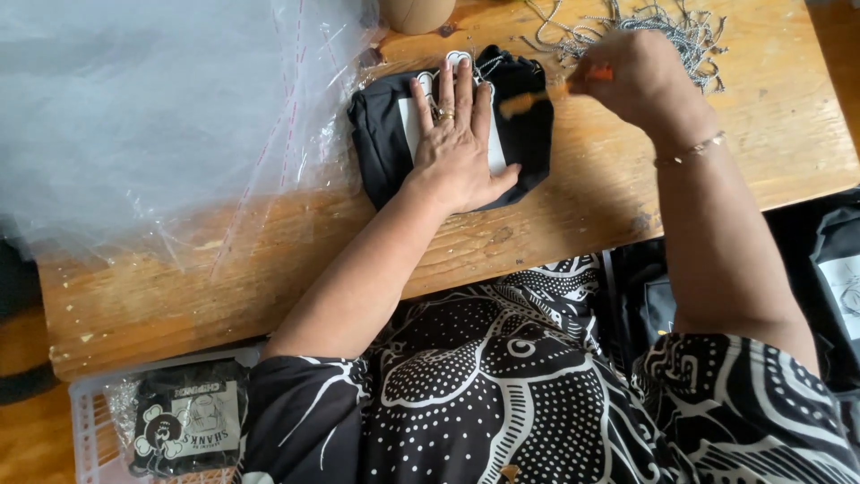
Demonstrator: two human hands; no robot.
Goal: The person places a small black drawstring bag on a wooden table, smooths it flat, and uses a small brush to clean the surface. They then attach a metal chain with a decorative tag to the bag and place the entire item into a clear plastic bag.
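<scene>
Head view: looking down at a wooden table (573,206) and two bare arms.
Left hand (457,148): lying flat on the folded black cloth (381,143), palm down.
Left fingers (445,85): stretched out straight, a little apart, tips toward 12 o'clock, thumb out toward 3 o'clock, a ring on one finger.
Right hand (640,76): at 3 o'clock from the left hand, just above the table, a thin bracelet on the wrist.
Right fingers (609,63): curled in tight around a small orange tool (537,97), blurry.
Orange tool: sticking out toward 8 o'clock, tip over the right edge of the cloth; touching it or not, cannot tell.
Folded black cloth: near the far middle of the table, with a white patch (408,125) under the flat hand; long side running 9 to 3 o'clock.
White tag (458,59): peeking out at 12 o'clock from the fingertips.
Clear plastic bags (161,108): piled at 9 o'clock from the cloth.
Pile of strings (645,22): at 12 o'clock from the right hand.
White basket (90,421): at 7 o'clock, holding a bagged black cloth (188,426).
</scene>
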